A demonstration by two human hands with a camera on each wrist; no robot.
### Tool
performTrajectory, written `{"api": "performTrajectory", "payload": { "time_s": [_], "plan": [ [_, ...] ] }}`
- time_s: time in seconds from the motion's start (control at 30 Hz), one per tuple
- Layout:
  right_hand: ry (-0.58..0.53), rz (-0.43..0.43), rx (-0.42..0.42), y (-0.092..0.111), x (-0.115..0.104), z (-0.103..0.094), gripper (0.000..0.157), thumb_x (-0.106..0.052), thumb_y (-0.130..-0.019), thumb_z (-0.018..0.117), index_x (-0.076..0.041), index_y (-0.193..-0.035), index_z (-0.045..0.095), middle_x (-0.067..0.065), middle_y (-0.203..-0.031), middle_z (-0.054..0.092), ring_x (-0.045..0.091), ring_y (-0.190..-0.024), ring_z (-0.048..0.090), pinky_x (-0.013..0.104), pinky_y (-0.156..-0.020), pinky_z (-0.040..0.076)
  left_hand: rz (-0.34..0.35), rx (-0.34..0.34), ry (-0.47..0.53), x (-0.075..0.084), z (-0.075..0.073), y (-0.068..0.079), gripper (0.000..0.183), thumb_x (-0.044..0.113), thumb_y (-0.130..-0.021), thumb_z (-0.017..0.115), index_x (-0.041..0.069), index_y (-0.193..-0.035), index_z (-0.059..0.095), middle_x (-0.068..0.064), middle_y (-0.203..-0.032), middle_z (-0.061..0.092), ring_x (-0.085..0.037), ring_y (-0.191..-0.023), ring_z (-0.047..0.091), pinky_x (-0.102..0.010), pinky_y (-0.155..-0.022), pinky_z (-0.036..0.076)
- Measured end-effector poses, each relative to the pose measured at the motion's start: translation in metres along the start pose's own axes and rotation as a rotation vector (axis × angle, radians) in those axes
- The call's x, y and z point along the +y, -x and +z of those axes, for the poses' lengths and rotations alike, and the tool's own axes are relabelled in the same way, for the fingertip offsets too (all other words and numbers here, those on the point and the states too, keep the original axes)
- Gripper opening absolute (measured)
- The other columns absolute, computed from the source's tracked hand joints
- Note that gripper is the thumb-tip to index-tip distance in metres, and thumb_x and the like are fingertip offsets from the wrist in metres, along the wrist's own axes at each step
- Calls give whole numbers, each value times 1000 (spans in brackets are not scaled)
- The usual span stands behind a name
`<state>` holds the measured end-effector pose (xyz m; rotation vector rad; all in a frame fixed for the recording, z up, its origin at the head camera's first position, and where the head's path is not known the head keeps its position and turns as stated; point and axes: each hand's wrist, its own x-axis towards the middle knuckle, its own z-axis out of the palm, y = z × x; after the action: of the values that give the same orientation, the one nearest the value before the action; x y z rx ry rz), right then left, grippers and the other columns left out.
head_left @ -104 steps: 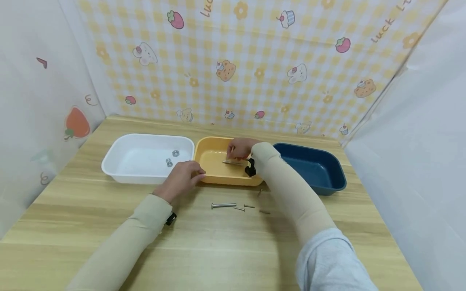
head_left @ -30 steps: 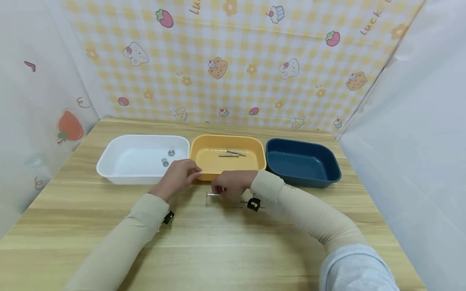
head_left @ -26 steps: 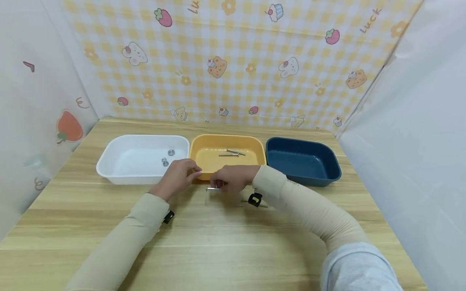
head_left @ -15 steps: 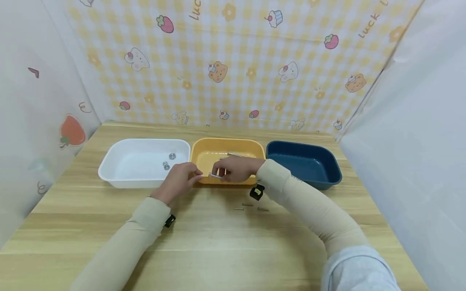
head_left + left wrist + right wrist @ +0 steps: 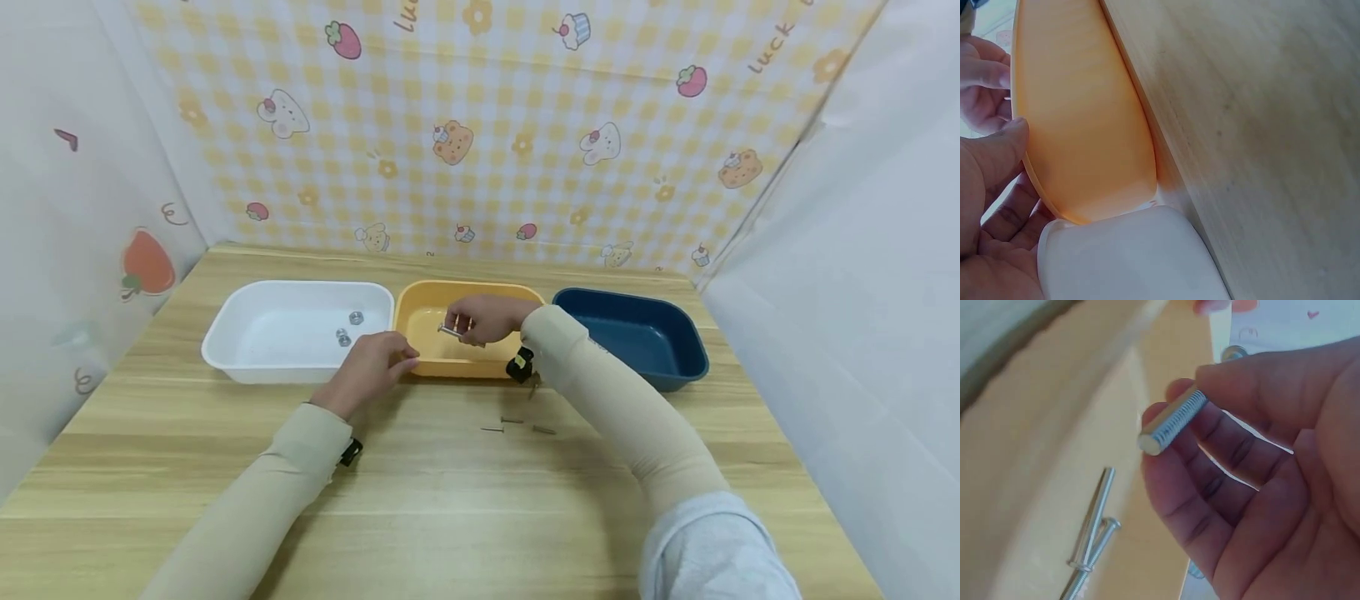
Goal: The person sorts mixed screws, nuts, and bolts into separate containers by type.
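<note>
My right hand [image 5: 489, 318] is over the yellow bin [image 5: 480, 367], pinching a silver bolt [image 5: 1175, 419] between thumb and fingers. The bolt's threaded end faces the right wrist camera; its head [image 5: 1234, 353] shows past the thumb. Two more bolts [image 5: 1094, 515] lie crossed on the bin's floor in the right wrist view; the hand hides them from the head camera. At the bin's near left corner my left hand [image 5: 371, 371] grips the rim, the thumb [image 5: 1007, 147] on the outer side and fingers behind it.
Left of the yellow bin stands a white bin [image 5: 262, 372] holding several nuts [image 5: 356, 317]. A dark blue bin [image 5: 678, 379] stands to the right. Several small screws [image 5: 543, 430] lie on the wooden table [image 5: 450, 517] in front. A patterned cloth [image 5: 480, 167] hangs behind.
My right hand earlier had a bolt inside the yellow bin, then took the large bolt from the table and lifted it forward over the bin. The left hand has stayed at the rim.
</note>
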<state>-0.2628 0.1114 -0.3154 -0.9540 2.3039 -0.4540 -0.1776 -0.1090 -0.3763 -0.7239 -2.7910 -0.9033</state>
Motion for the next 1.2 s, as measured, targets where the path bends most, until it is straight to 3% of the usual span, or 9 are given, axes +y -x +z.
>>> {"api": "performTrajectory", "payload": {
  "time_s": [0.17, 0.27, 0.4, 0.5, 0.7, 0.97, 1.2],
  "plan": [
    [-62, 51, -45, -10, 7, -10, 22, -1, -96, 54, -2, -118, 55, 11, -104, 58, 16, -72, 57, 33, -71, 52, 11, 17, -4, 1, -1, 0, 6, 9, -87, 73, 5, -85, 71, -6, -87, 69, -25, -83, 64, -41, -78, 51],
    [-151, 73, -102, -16, 11, -13, 22, 4, -95, 52, 1, -116, 53, 11, -94, 58, 16, -66, 54, 35, -68, 49, -1, 10, -5, 1, -1, 2, 5, 9, -87, 73, 6, -84, 71, -5, -86, 69, -24, -81, 64, -40, -76, 51],
    [-224, 99, -168, -24, 19, -12, 20, 7, -94, 49, 1, -112, 54, 10, -78, 56, 17, -59, 48, 31, -60, 42, -5, 1, -4, 0, 0, 5, 4, 9, -87, 73, 8, -83, 71, -3, -86, 69, -22, -80, 64, -39, -75, 51],
    [-213, 123, -183, -29, 24, -12, 21, 8, -94, 48, -2, -112, 55, 10, -75, 55, 15, -56, 44, 28, -56, 38, 9, 10, -6, -1, 1, 6, 4, 8, -87, 73, 8, -83, 72, -3, -86, 69, -21, -80, 64, -39, -75, 51],
    [-216, 212, -170, -35, 35, -11, 24, 11, -92, 52, -2, -112, 58, 10, -82, 57, 13, -55, 43, 24, -54, 40, 22, 11, -21, 0, 1, 4, 4, 10, -87, 73, 8, -83, 72, -4, -86, 69, -22, -81, 64, -41, -77, 51],
    [-158, 206, -96, -38, 49, -2, 15, 7, -90, 62, -1, -102, 63, 3, -75, 61, 11, -56, 51, 24, -56, 45, 23, 27, -22, -1, 2, 2, 4, 9, -88, 72, 7, -84, 72, -5, -88, 70, -23, -83, 64, -41, -79, 51],
    [-194, 258, -89, -41, 57, -2, 12, 2, -87, 69, -6, -94, 65, 3, -80, 64, 12, -62, 55, 24, -59, 48, -12, 1, -17, 2, 0, -1, 6, 12, -88, 73, 6, -85, 72, -3, -87, 69, -21, -82, 64, -40, -78, 52]
  ]
}}
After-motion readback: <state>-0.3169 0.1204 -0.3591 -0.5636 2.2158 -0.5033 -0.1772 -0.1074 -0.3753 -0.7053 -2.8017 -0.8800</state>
